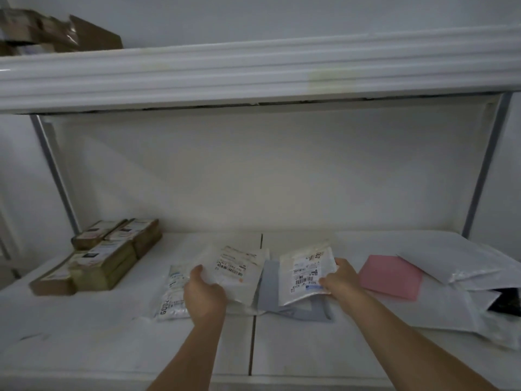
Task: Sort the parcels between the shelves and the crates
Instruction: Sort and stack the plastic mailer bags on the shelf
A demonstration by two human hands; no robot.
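Hands reach forward from the bottom of my view onto a white shelf (pixel 296 348), each holding a flat white parcel. The left hand (pixel 204 292) curls around the near left corner of a white labelled mailer (pixel 236 269), thumb on top near the edge and the other fingers tucked beneath where I cannot see them; the mailer's long axis runs from near left to far right, its far end tipped slightly up, label facing upward. The right hand (pixel 339 279) pinches the right edge of a second white mailer (pixel 306 275), thumb over the barcode label, fingers hidden below; this one stands longer front to back, leaning a little left, its printing turned sideways to me. Both parcels sit near the middle of the shelf, just beside each other, over a grey envelope (pixel 270 289) lying flat beneath them. Left of the hand lies a clear printed pouch (pixel 172 294), partly covered by my wrist. Brown taped boxes (pixel 104 258) are stacked at far left. A pink envelope (pixel 390 276) lies to the right, and beyond it overlapping white poly bags (pixel 451 263) are cut off by the frame edge. The upper shelf (pixel 253 77) is blurred, with torn cardboard (pixel 56 32) on top. Label text is too soft to read.
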